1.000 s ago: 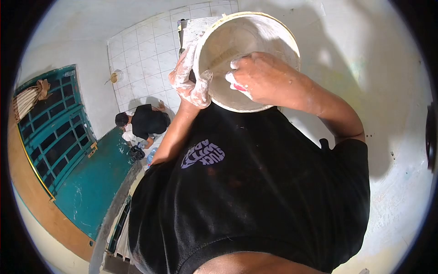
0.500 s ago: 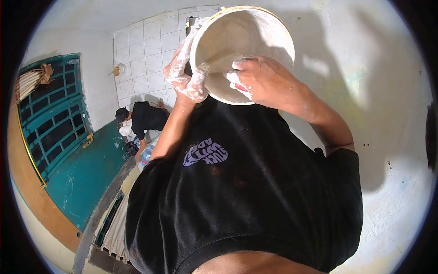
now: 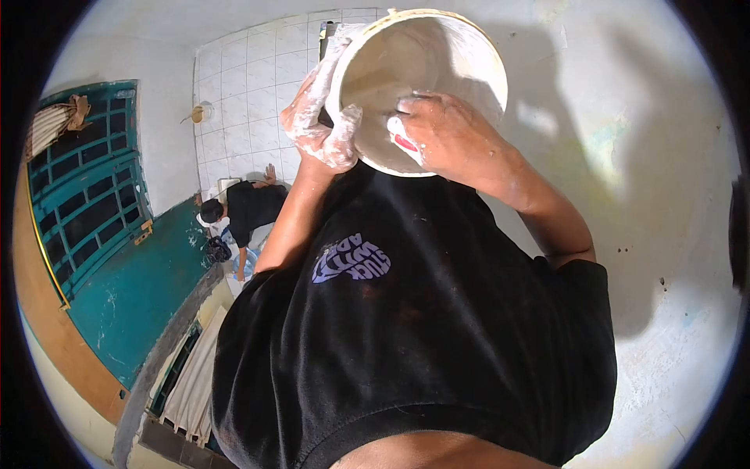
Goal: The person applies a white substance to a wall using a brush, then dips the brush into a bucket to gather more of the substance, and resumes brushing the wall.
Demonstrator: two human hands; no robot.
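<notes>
A small white-and-red tool (image 3: 402, 143) is being gripped by the closed right hand (image 3: 445, 137) and pressed against the inner wall of the white bucket (image 3: 437, 55). The bucket is being held up before the chest, its rim being clamped by the plaster-coated left hand (image 3: 320, 117). Beyond, a crouching person (image 3: 246, 207) is being framed by the tiled wall (image 3: 242, 86) and a teal door (image 3: 133, 289)
</notes>
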